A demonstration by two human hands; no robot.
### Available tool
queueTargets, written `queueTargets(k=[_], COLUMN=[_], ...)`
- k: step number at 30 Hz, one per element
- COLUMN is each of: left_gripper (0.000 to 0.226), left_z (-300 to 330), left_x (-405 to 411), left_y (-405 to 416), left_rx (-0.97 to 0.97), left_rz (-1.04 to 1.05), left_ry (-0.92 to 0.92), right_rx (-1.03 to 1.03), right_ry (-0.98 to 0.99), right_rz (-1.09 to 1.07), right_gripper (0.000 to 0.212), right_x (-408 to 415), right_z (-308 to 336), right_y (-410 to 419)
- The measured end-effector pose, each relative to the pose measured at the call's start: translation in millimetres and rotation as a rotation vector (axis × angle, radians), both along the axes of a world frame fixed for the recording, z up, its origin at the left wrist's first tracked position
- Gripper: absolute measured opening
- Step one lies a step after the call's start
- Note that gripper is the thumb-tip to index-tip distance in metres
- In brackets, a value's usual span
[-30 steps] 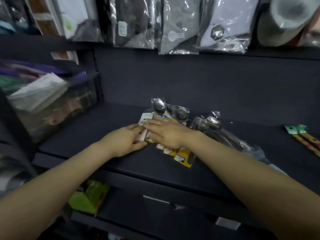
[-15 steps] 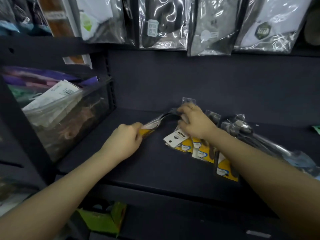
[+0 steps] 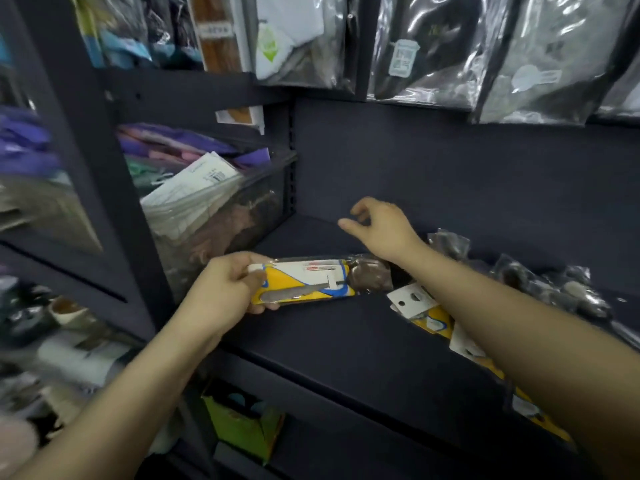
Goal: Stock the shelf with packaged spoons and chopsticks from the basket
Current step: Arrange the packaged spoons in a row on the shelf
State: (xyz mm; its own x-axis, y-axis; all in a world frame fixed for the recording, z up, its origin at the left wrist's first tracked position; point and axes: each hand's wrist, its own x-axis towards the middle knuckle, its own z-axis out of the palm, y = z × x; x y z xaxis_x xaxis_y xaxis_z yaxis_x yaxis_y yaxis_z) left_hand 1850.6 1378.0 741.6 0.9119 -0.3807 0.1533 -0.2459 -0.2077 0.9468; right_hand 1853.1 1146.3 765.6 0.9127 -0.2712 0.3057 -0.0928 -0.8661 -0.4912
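Note:
My left hand [image 3: 228,289] grips one end of a yellow and white spoon packet [image 3: 311,284], held level just above the dark shelf board [image 3: 346,341]. Beyond the packet's far end my right hand [image 3: 381,226] hovers with fingers apart and nothing in it. More yellow spoon packets [image 3: 436,320] lie in a row on the shelf under my right forearm. Clear-wrapped spoon packets [image 3: 540,282] lie further right. The basket is not in view.
A clear bin [image 3: 214,216] full of bagged goods stands at the shelf's left end behind a dark upright post [image 3: 93,168]. Bagged garments [image 3: 415,46] hang above the shelf. A green box [image 3: 242,424] sits on a lower level.
My left hand has drawn one spoon packet out to the left and turned it level. My right hand has let go of the packets and lifted off them. The view has shifted left.

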Motion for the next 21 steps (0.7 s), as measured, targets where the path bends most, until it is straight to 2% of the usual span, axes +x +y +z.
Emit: queueTargets(k=[2,4,6,7,8,10,12,14,16,19,21], left_gripper=[0.031,0.025,0.021,0.023,0.023,0.019,0.018,0.018,0.028,0.016,0.017], left_z=[1.5,3.1,5.0,5.9,6.2,6.4,6.8,8.5,9.9,8.2,1.2], left_x=[2.0,8.7,13.5,13.9,14.2,15.1,17.8,21.0,21.5,20.9,24.9], left_y=[7.1,15.3,20.0,20.9,21.1,20.6,21.3,20.0,12.6,-7.3,-17.9], left_rx=[0.010,0.066,0.093,0.096,0.098,0.121,0.174,0.211,0.186,0.024,-0.023], left_rz=[0.081,0.177,0.237,0.253,0.256,0.235,0.178,0.085,-0.011,-0.089,-0.084], left_ry=[-0.144,-0.314,-0.427,-0.451,-0.451,-0.399,-0.284,-0.138,0.027,0.255,0.301], right_rx=[0.102,0.155,0.199,0.184,0.146,0.142,0.312,0.569,0.782,0.902,0.956], right_ry=[0.160,0.408,0.590,0.613,0.583,0.450,0.288,0.138,-0.006,-0.132,-0.148], right_rz=[0.259,0.462,0.553,0.563,0.555,0.488,0.419,0.330,0.215,0.086,0.067], right_gripper=[0.035,0.028,0.007,0.006,0.015,0.018,0.015,0.013,0.018,0.022,0.019], right_x=[2.0,-0.5,-2.3,-1.8,-0.2,5.8,10.5,14.7,20.0,29.1,34.9], right_z=[0.5,3.0,7.5,10.2,12.1,13.9,16.6,19.3,19.2,11.4,4.4], right_y=[7.7,12.5,11.4,10.0,8.0,1.5,-4.9,-9.7,-9.4,-2.0,1.4])
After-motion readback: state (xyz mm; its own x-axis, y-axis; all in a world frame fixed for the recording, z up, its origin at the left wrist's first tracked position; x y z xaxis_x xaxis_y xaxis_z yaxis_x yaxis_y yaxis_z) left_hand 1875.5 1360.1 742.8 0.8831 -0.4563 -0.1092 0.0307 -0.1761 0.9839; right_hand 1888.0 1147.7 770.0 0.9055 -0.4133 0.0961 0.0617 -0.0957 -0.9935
